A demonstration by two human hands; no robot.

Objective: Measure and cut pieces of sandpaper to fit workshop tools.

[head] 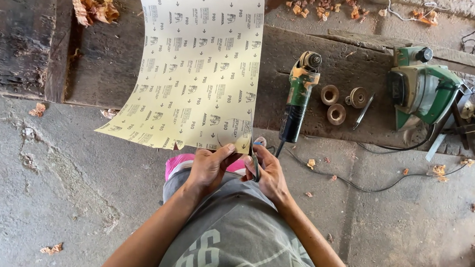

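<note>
Holding the sandpaper [195, 58] by its near edge leaves most of the sheet unsupported: it drapes from your hands up across the wooden bench [31, 29], and its far part curls. Your left hand [208, 169] pinches the bottom edge between thumb and fingers; if that pinch loosens, the sheet will likely sag or slide sideways, and any line you follow will wander. Your right hand [268, 175] is closed around a thin dark tool [254, 163], seemingly scissors, though your fingers hide too much to be sure. Its tip sits right at the paper's lower right corner, just beside your left thumb, so a slip there could nick you. Further right, the grinder [299, 96] lies on the bench near the sheet's edge, and its cable [361, 185] trails over the floor by your legs; catching it could drag the grinder off. The planer [421, 91] sits well apart.
</note>
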